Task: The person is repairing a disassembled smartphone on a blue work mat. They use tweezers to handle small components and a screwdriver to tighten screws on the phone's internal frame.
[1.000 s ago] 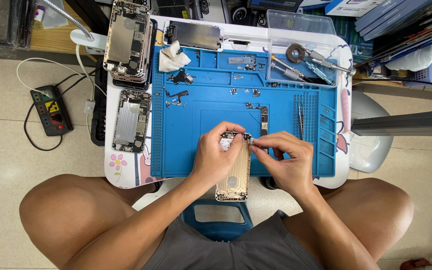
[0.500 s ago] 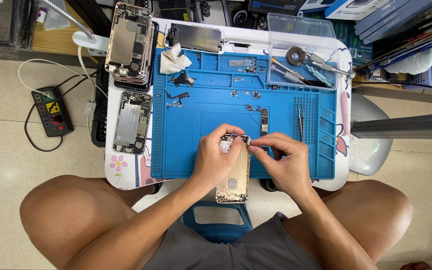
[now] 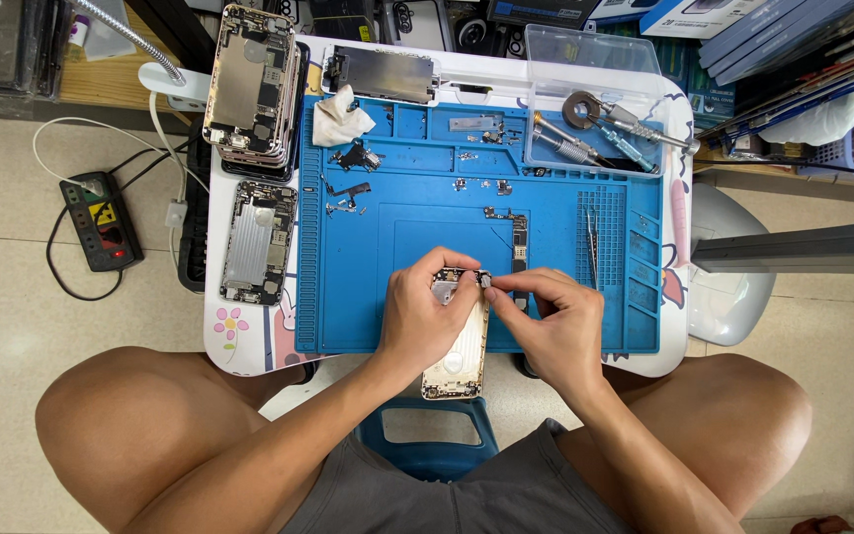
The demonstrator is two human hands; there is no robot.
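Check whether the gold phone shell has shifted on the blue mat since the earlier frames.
No. The gold phone shell lies as before, overhanging the blue mat's near edge, gripped by the left hand and right hand.

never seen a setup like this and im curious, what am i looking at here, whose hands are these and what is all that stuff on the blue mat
The view comes from a camera worn on a seated person's head, looking down past their knees at a small table covered by a blue work mat. The left hand steadies a gold phone shell at the mat's near edge. The right hand pinches a small dark part at the shell's top end. Scattered on the mat are tiny loose parts, a narrow circuit board and tweezers. More opened phones sit stacked at the left, and a clear tray at the back right holds tools.
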